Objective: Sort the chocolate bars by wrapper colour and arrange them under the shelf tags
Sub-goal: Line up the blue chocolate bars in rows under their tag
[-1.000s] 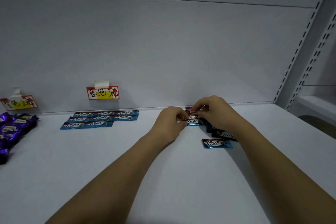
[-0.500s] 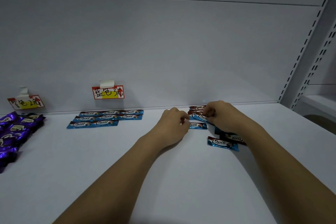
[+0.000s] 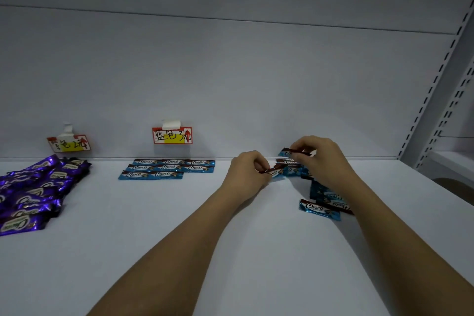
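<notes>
My right hand [image 3: 320,159] pinches a blue chocolate bar [image 3: 288,152] lifted just above a small pile of blue bars [image 3: 289,165] near the back wall. My left hand [image 3: 246,174] pinches the end of another blue bar [image 3: 275,171] lying at the pile's left edge. More blue bars [image 3: 319,209] lie loose to the right, partly under my right forearm. Sorted blue bars [image 3: 169,169] lie in rows under the blue tag [image 3: 172,135]. A heap of purple bars [image 3: 38,187] sits under the left tag [image 3: 69,143].
The white shelf [image 3: 154,238] runs wide between the groups and toward the front. Its back wall rises behind the tags. A slotted upright [image 3: 441,79] stands at the right end, with another shelf bay [image 3: 454,164] beyond it.
My right hand has lifted one blue bar off the pile. My left hand has taken hold of a bar at the pile's left edge. The view has shifted right and down a little.
</notes>
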